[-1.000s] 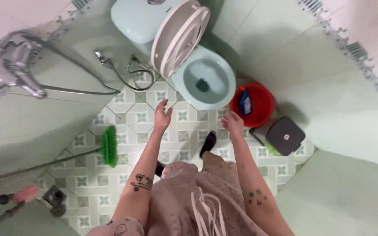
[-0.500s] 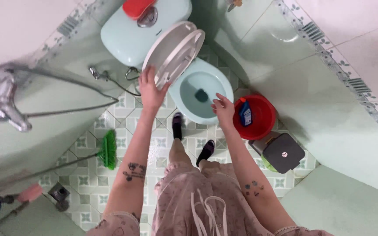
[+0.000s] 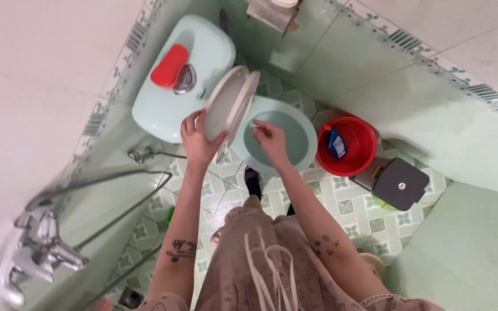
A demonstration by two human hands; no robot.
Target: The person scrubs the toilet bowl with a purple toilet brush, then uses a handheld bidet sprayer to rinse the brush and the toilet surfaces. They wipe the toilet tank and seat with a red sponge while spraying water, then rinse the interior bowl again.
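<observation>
Toilet lid (image 3: 230, 106) and seat raised together, nearly upright, leaning back toward the pale blue cistern (image 3: 174, 101); bowl (image 3: 286, 135) fully uncovered. Judged from that, the opening-up part done, any work inside the bowl not yet begun: no brush, cloth or bottle in either hand. Left hand (image 3: 198, 141) wrapped over the lower edge of the lid, thumb on the near face and fingers curled round the rim, so a narrow grip closed on the lid itself. Right hand (image 3: 272, 141) out over the near rim of the bowl, fingers loosely spread and half bent, a wide grip holding nothing; touching the rim or just above it, impossible to tell. Lid white with a cream cast, oval, thin, smooth and glossy, the seat ring tucked just behind it. Bowl the same pale blue as the cistern, inside clean-looking as far as visible, the water mostly hidden behind the right hand. Red soap-shaped object (image 3: 169, 66) lying on the cistern top beside the chrome flush button. Red bucket (image 3: 350, 151) on the tiled floor just right of the bowl, a blue bottle (image 3: 335, 142) standing inside it; dark grey pedal bin (image 3: 397, 183) just beyond. Chrome shower tap (image 3: 44, 247) on the wall at lower left.
</observation>
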